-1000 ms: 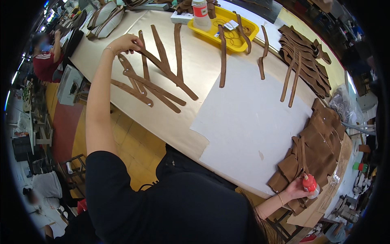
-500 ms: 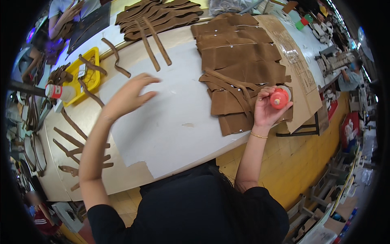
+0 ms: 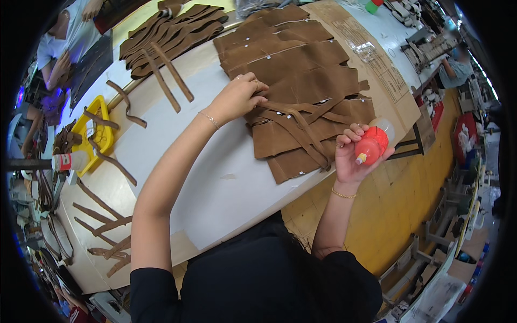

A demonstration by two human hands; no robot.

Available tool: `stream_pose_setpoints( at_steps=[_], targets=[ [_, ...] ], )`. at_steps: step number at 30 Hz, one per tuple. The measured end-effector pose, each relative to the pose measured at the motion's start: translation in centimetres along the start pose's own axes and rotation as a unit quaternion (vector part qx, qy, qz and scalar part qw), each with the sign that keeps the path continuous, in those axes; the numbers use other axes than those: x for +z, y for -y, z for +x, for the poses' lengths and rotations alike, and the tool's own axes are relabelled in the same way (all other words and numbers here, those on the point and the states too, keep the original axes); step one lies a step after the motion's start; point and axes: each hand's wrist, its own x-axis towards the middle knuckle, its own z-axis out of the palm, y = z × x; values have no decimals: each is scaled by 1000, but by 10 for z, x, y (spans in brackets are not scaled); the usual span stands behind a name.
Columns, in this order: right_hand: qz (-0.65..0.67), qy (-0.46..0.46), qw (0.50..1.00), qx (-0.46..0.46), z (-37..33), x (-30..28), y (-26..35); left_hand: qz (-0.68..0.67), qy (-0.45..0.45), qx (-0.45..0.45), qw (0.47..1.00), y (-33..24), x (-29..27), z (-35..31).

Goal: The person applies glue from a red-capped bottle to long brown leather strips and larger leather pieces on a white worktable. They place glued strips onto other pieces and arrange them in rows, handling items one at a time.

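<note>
brown strips (image 3: 311, 137) lie across brown panels (image 3: 301, 59), close to the table edge (image 3: 285, 201). the left hand (image 3: 237, 101), fingers curled nearly together, meets their far ends; whether it grips one, i cannot tell. the right hand (image 3: 353, 161) wraps a red-capped bottle (image 3: 370, 146) beside that edge.

Bright, soft shadows, blackened fisheye edges.

The place looks like a workshop: a long worktable (image 3: 86, 274) carries overlapping brown panels (image 3: 301, 54) at twelve o'clock, cut strips (image 3: 100, 199) at eight and a yellow tray (image 3: 107, 141) at nine. One co-worker (image 3: 75, 27) is at ten o'clock, another person (image 3: 456, 72) at two, beside grey equipment (image 3: 431, 51).
</note>
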Motion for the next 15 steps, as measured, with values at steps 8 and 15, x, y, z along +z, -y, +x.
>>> stream_pose_setpoints(
  at_steps=[8, 15],
  targets=[
    [-49, 27, 997, -48, -8, 1, 35, -102, 38, 58, 992, -41, 23, 32],
    [-65, -4, 994, -92, -25, -7, 55, -93, 21, 24, 995, -72, 51, 60]
  ],
)
